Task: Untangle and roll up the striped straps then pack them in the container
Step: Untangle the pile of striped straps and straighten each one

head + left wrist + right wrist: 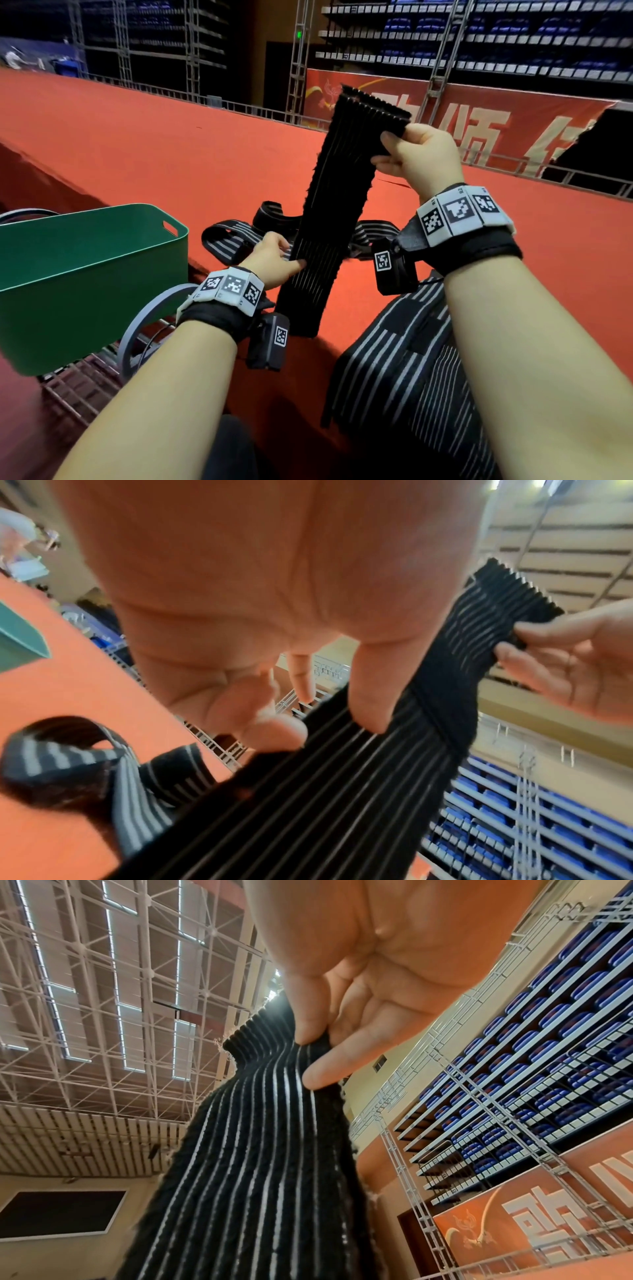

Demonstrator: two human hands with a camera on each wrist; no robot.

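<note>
A black strap with thin white stripes [329, 212] [342, 791] [257, 1150] stretches diagonally above the red table. My right hand [383, 147] [311, 1061] pinches its upper end between thumb and fingers. Lower down, my left hand [291, 262] [329, 726] pinches its left edge, thumb against fingertip. A tangle of grey-striped straps [233, 236] [68, 758] lies on the table behind the held strap. Another striped strap [400, 363] lies over my lap under the right forearm. The green container [92, 274] [20, 639] stands open at the left; its inside is hidden.
The red table [171, 154] runs far back to a metal railing [260, 111]. A grey ring [144, 318] and a wire grid [78, 387] sit below the container near my left arm.
</note>
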